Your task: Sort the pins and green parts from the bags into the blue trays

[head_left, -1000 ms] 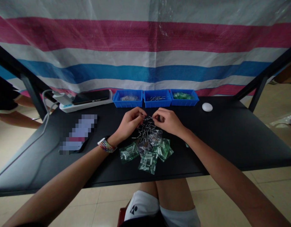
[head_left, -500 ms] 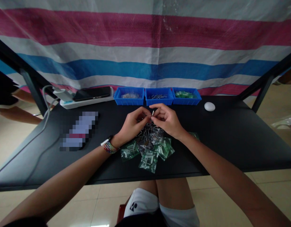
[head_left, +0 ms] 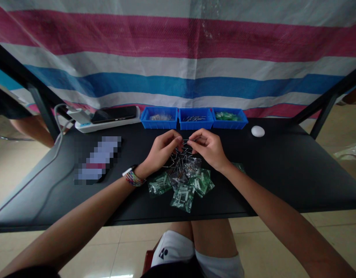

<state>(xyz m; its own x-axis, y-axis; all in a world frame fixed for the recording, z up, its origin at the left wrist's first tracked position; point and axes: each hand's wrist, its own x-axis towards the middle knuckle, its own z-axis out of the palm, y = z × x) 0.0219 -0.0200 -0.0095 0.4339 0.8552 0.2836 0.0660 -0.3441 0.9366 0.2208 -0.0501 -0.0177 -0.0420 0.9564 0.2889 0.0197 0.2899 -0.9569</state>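
My left hand (head_left: 164,151) is closed above a loose pile of thin metal pins (head_left: 180,160), thumb against forefinger; whatever sits between them is too small to make out. Facing it, my right hand (head_left: 209,150) pinches a slim metal pin (head_left: 186,140) between thumb and forefinger. A narrow gap separates the two hands. Below the pile lie small clear bags (head_left: 192,166) and several green-tinted bags (head_left: 182,197) with pale, stick-like pieces inside.
Along the back stand three blue bins: one with pale pieces (head_left: 159,124), one with metal pins (head_left: 195,125), one with green bags (head_left: 229,124). A power strip (head_left: 108,124) carries a dark phone (head_left: 114,114). A blurred-out phone (head_left: 98,160) and a white oval object (head_left: 258,131) flank my hands. Another person's arm (head_left: 33,129) shows at left.
My hands have drawn slightly apart. The pin at my right fingertips was upright and now lies nearly level. The other person's arm at the left edge has shifted.
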